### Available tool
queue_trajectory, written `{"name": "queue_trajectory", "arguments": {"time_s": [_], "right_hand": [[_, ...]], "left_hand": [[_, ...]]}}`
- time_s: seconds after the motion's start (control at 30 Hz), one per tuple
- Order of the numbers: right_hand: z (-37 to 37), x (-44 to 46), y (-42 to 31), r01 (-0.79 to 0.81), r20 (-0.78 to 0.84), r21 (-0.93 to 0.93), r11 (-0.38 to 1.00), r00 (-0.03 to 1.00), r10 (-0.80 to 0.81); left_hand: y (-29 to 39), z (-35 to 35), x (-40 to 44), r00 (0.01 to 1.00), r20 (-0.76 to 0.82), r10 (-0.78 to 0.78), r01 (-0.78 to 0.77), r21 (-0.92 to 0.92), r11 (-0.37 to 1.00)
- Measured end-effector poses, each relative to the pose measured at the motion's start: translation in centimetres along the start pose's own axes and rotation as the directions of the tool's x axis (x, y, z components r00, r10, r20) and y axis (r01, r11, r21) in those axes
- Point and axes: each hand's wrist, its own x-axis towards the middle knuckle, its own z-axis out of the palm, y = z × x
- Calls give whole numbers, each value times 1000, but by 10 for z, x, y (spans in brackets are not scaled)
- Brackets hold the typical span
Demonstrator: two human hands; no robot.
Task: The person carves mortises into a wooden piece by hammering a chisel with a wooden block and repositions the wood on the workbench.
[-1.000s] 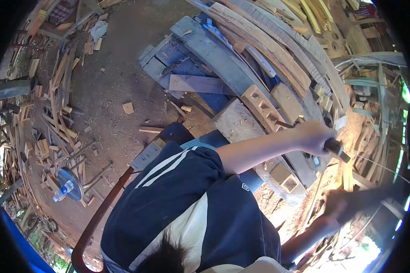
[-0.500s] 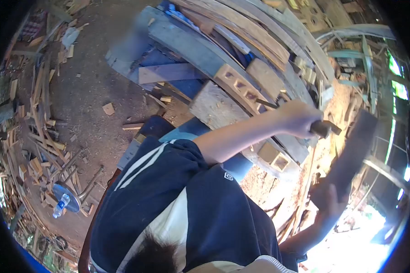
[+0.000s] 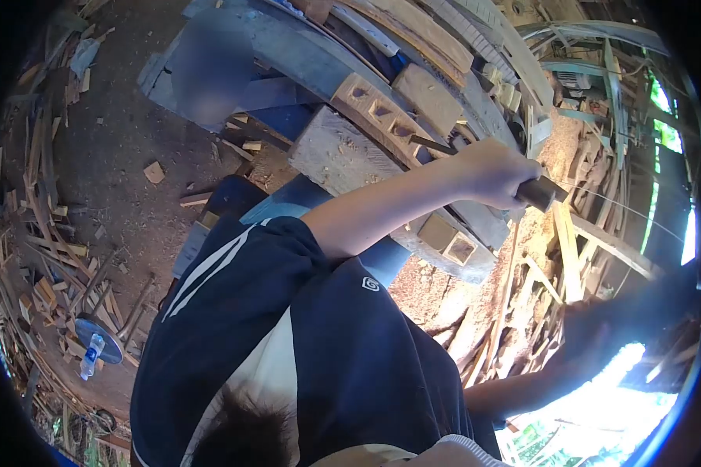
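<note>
My left hand [image 3: 494,173] is wrapped round the handle of a chisel [image 3: 539,194], whose butt end sticks out past my fist. Its dark blade points back toward a pale wooden beam [image 3: 380,110] with several square mortise holes. The tip is close to the hole nearest me; I cannot tell if it touches. At the lower right my right hand [image 3: 588,338], smeared by motion, grips a dark wooden mallet [image 3: 654,303], long and club-like. The mallet is well apart from the chisel handle.
A thick wooden block [image 3: 343,148] lies alongside the beam, and a short holed piece [image 3: 459,249] lies nearer me. Boards [image 3: 413,31] are stacked beyond. Wood scraps cover the ground. A round stool [image 3: 105,346] with a water bottle [image 3: 93,356] stands at lower left.
The mallet has swung right and outward, away from the chisel handle, together with my right hand. My left hand still holds the chisel. The whole view has shifted, moving the scene left and slightly up.
</note>
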Motion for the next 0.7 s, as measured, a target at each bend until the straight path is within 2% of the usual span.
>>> {"name": "queue_trajectory", "arguments": {"time_s": [0.13, 0.2, 0.23, 0.27, 0.33, 0.37, 0.4, 0.43, 0.47, 0.53, 0.57, 0.6, 0.67, 0.7], "right_hand": [[25, 22, 24, 85, -68, -357, 930, 991, -116], [101, -17, 3, 66, -88, 69, 995, 994, -60], [79, -15, -7, -47, 35, 131, 990, 998, 43], [66, -17, -21, -68, 107, 162, 984, 993, 51], [32, -11, -14, -58, -107, 126, 990, 992, 71], [18, -8, -15, -54, -107, 122, 991, 992, 67], [6, -5, -19, 197, -181, 112, 974, 968, -175], [-10, 2, -19, 436, -249, 87, 896, 880, -404], [-32, 21, 29, 165, -493, -464, 870, 768, -409], [53, 19, 6, 419, -448, -217, 882, 760, -471], [85, -3, -11, 147, -135, -342, 928, 970, -203], [99, -16, -4, -46, 108, 308, 950, 994, 13], [73, -11, -25, -6, 31, 157, 988, 1000, 1], [47, -7, -21, 66, -40, 117, 991, 997, -62]], "left_hand": [[0, 1, 1, 999, 24, -30, 30, 11, 999], [-1, 2, 0, 1000, -29, 1, -1, -7, 1000], [-5, -2, 1, 999, -37, -1, 1, 5, 1000], [-5, -3, 0, 998, -59, 14, -15, -17, 1000], [-7, -6, 1, 996, -83, 38, -42, -39, 998], [-8, -9, 2, 996, -87, 21, -26, -55, 998], [-8, -11, 1, 996, -93, 1, -8, -72, 997], [-8, -12, 1, 995, -98, 0, -7, -72, 997], [-7, -12, 1, 996, -91, 6, -12, -63, 998], [-3, -10, -1, 996, -83, 15, -20, -61, 998], [-2, -9, -3, 998, -59, 22, -25, -55, 998], [-1, -9, -4, 999, -27, 29, -30, -50, 998], [-4, -8, -2, 997, -58, 54, -57, -54, 997], [-5, -6, -3, 994, -90, 69, -75, -67, 995]]}}
